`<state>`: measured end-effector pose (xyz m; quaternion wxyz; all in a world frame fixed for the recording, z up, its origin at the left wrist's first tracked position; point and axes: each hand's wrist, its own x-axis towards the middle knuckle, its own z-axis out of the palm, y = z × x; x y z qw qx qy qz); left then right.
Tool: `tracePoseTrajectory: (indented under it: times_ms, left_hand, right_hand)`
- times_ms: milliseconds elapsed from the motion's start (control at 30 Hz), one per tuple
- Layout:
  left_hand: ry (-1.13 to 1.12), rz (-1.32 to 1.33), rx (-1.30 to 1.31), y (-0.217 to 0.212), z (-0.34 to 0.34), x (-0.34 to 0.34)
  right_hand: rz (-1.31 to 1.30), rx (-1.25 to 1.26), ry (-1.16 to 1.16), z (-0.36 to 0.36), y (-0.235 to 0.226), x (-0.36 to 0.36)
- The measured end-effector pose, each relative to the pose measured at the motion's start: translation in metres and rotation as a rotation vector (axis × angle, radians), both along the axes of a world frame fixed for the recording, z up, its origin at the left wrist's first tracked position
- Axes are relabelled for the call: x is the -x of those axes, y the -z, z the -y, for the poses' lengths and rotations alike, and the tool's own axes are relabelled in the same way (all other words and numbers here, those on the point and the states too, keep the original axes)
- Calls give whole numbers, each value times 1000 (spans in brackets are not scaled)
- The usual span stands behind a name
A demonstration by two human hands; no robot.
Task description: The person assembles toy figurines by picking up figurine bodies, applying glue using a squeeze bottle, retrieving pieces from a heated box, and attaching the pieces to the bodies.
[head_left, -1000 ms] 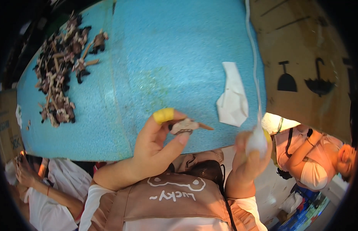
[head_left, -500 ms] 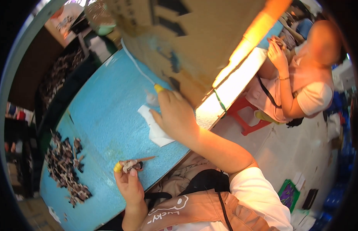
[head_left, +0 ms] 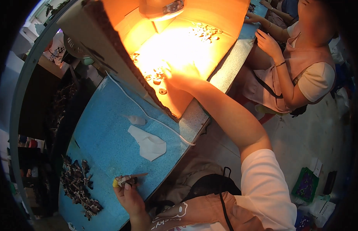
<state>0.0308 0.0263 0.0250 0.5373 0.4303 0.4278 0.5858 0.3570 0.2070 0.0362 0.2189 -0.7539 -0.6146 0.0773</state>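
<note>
Between the thumb and yellow-covered finger of my left hand (head_left: 132, 200) is a small grey-brown piece on a thin wooden stick (head_left: 127, 179), held over the table's near edge. My right hand (head_left: 181, 77) reaches into an open cardboard box (head_left: 127, 79) under a bright lamp (head_left: 161, 10). Glare washes out its fingers, so their grip is hidden. Beside that hand lie several small round pieces (head_left: 156, 79), and more pieces (head_left: 206, 31) sit farther back in the box. A pile of dark stick-mounted pieces (head_left: 79, 188) lies left of my left hand.
A white paper sheet (head_left: 149, 143) and a small translucent bottle (head_left: 137, 120) lie on the blue table (head_left: 104, 138). A white cable (head_left: 148, 114) runs past the box to the table edge. Another person (head_left: 298, 73) sits at the right. Dark trays stand at the far left.
My right hand has moved from near the white sheet up and away into the box. The view has shifted, showing the lit box inside. My left hand still holds the stick-mounted piece.
</note>
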Motion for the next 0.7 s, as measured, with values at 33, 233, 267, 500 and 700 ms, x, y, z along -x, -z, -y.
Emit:
tracePoseTrajectory:
  times_ms: [33, 233, 267, 500, 700]
  left_hand:
    - [-24, -13, 6, -1, 0, 1]
    - [-55, -21, 13, -11, 1, -8]
    - [-60, -22, 14, -10, 0, -9]
    - [14, -12, 17, -8, -1, -13]
    - [71, -18, -9, -7, 3, -7]
  right_hand:
    - [-42, -91, -108, -7, -1, 12]
    - [147, 47, -234, -16, -2, 2]
    - [138, 109, -157, -13, -5, -4]
    - [-13, -260, 13, -9, 7, -44]
    - [223, -282, 43, -25, 12, -61]
